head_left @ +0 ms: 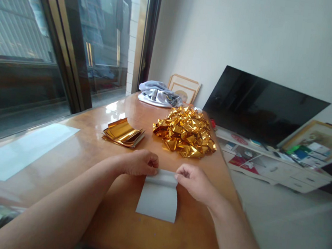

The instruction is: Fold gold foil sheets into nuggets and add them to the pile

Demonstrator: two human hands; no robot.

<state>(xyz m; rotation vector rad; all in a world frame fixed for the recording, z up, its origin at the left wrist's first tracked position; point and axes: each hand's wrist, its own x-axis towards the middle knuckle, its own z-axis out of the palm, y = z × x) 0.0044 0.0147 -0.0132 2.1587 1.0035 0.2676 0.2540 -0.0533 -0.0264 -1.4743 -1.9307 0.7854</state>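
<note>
Together, left hand [140,162] and right hand [193,181] each pinch the white sheet's [158,197] folded top edge on the tabletop [93,132].

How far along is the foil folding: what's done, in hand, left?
Done: a big pile of crumpled gold pieces sits at the far side of the table.
In hand: the left hand and right hand pinch the top edge of one sheet, white side up, its far edge curled over.
Left: a small stack of flat gold sheets beside the pile. Judging by sizes, most looks done.
</note>
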